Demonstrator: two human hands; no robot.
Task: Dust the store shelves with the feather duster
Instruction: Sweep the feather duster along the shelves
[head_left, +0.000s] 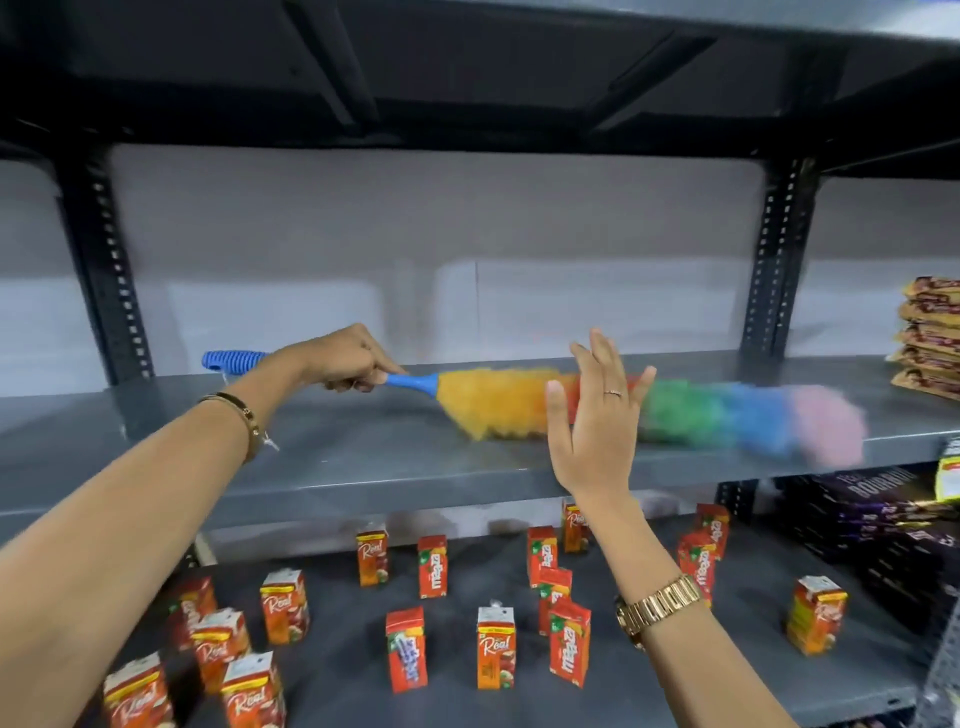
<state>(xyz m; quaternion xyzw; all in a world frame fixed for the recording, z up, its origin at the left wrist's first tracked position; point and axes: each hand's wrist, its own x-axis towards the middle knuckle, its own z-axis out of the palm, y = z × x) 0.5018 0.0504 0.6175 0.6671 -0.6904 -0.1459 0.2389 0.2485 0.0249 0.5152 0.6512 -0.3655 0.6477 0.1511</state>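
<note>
A feather duster (493, 402) with a blue ribbed handle and a rainbow head of orange, green, blue and pink lies sideways along the grey middle shelf (363, 457). My left hand (345, 361) is shut around the handle's middle, the handle's end sticking out to the left. The fluffy head is blurred and brushes the shelf top, its pink tip far right. My right hand (595, 415) is raised in front of the duster head, fingers spread, palm toward the shelf, holding nothing. It hides part of the orange and red section.
Several small orange juice cartons (496, 649) stand scattered on the lower shelf (649, 686). Dark biscuit packs (883, 525) fill the lower right. A stack of snack packets (930, 338) sits at the middle shelf's right end. Black perforated uprights (111, 265) frame the bay; another shelf hangs overhead.
</note>
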